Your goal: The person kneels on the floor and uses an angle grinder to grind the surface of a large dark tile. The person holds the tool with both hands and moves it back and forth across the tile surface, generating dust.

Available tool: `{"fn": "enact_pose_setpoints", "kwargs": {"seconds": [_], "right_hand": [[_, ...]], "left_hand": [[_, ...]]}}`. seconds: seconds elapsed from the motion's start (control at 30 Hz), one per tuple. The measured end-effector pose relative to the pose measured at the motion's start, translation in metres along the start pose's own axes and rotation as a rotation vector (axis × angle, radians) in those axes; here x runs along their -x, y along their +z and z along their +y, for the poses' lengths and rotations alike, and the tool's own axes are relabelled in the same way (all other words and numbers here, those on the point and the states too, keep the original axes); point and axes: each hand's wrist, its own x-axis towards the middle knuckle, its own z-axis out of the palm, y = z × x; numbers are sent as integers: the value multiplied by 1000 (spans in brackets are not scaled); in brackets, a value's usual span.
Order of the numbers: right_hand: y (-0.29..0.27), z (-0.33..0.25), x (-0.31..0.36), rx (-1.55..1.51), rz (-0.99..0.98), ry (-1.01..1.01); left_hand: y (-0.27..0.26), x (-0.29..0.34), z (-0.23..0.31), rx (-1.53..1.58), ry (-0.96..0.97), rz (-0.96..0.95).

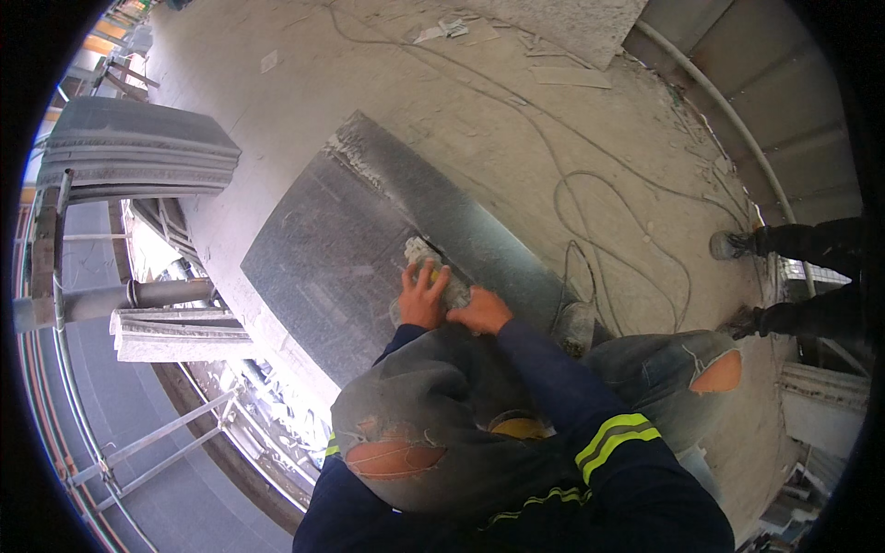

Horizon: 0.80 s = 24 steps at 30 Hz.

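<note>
A large grey stone slab (pixel 318 244) lies in front of me, with a dusty groove running along it from its far corner toward my hands. On this line rests a dust-covered power tool (pixel 455 294) that looks like an angle grinder, its far end at the groove. My left hand (pixel 423 296) is wrapped over the tool's body, fingers curled. Closed around its near end is my right hand (pixel 480 311). The tool's blade is mostly hidden; only a dark edge shows beside the groove.
A black cable (pixel 590 249) loops over the dusty floor to the right. Another person's legs (pixel 802 241) stand at the right edge. Carved stone blocks (pixel 138 147) and metal scaffold tubes (pixel 184 438) line the left side. Thin offcuts (pixel 567 76) lie at the back.
</note>
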Motion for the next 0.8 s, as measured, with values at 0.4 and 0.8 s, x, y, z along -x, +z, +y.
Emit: {"fn": "enact_pose_setpoints", "kwargs": {"seconds": [0.4,0.8], "right_hand": [[10,6,-24,-105,-128,22],[-15,1,-9,-147,-236,1]], "left_hand": [[13,2,-11,87,-64,-154],[6,-4,-1,42,-39,-84]]}}
